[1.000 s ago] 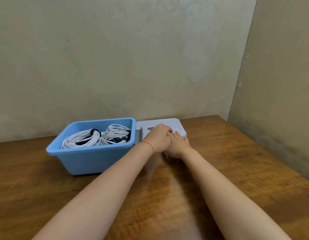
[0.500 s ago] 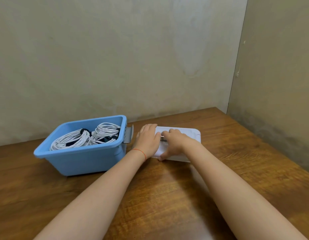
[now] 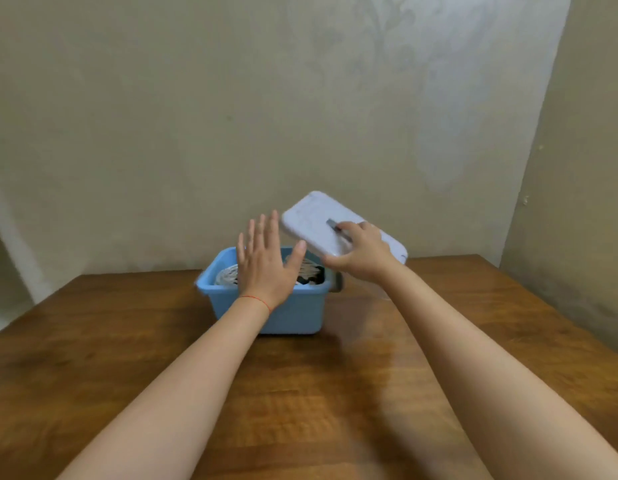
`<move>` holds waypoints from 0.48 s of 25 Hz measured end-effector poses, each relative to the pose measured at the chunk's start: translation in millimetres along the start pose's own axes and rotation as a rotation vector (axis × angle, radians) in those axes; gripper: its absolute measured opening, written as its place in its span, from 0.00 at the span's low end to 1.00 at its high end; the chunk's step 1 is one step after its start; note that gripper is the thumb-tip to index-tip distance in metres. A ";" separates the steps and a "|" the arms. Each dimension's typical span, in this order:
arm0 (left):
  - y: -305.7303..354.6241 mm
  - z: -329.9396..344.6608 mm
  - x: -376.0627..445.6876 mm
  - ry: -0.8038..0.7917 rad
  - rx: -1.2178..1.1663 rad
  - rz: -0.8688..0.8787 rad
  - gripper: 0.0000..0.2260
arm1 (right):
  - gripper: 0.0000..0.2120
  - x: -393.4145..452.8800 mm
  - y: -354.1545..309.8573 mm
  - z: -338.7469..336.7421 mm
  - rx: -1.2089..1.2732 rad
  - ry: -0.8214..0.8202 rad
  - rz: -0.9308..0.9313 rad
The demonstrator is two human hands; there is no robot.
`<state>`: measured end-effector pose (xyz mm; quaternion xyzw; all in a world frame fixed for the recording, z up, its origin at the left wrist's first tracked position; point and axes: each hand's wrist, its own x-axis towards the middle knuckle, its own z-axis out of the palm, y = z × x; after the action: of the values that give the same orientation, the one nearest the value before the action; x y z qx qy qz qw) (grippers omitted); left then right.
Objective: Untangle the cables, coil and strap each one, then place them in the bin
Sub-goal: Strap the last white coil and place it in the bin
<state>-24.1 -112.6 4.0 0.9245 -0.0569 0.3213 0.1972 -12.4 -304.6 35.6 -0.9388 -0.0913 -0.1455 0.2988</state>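
Note:
A blue plastic bin (image 3: pixel 293 313) stands on the wooden table (image 3: pixel 92 341) in front of me, with coiled white cables (image 3: pixel 309 268) and black straps inside, partly hidden by my left hand. My right hand (image 3: pixel 361 256) grips a white lid (image 3: pixel 311 220) by its grey handle and near edge, holding it tilted in the air above the bin's right side. My left hand (image 3: pixel 264 263) hovers over the bin with fingers spread and straight, thumb near the lid's lower edge, holding nothing.
A grey latch (image 3: pixel 338 284) sticks out from the bin's right side. Beige walls rise behind the table and along its right edge. Bare wood surrounds the bin to the left, right and front.
The lid lay flat on the table right of the bin under both hands; my right hand has lifted it up over the bin. My left hand let go and opened above the bin.

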 end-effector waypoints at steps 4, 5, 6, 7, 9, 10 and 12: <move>-68.2 -27.1 -13.2 -0.041 -0.102 -0.385 0.37 | 0.38 12.2 -61.9 48.7 -0.041 -0.273 -0.110; -77.9 -32.4 -14.5 -0.071 -0.224 -0.486 0.38 | 0.37 13.3 -71.9 58.5 -0.057 -0.307 -0.134; -86.3 -37.5 -14.6 -0.110 -0.389 -0.572 0.37 | 0.37 13.5 -80.5 67.0 -0.073 -0.334 -0.155; -93.0 -40.5 -15.1 -0.139 -0.533 -0.625 0.36 | 0.36 14.2 -85.9 73.5 -0.096 -0.363 -0.173; -102.4 -42.8 -18.5 -0.142 -0.602 -0.665 0.29 | 0.36 17.1 -90.1 79.1 -0.173 -0.440 -0.190; -103.1 -43.7 -18.7 -0.120 -0.573 -0.676 0.26 | 0.37 19.7 -89.1 77.5 -0.187 -0.470 -0.179; -102.7 -45.0 -16.4 -0.099 -0.490 -0.684 0.23 | 0.34 24.9 -90.1 75.4 -0.138 -0.450 -0.126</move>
<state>-38.9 -0.8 -7.6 0.8302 0.1689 0.1694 0.5034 4.3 -185.7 33.2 -0.9582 -0.2036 0.0431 0.1963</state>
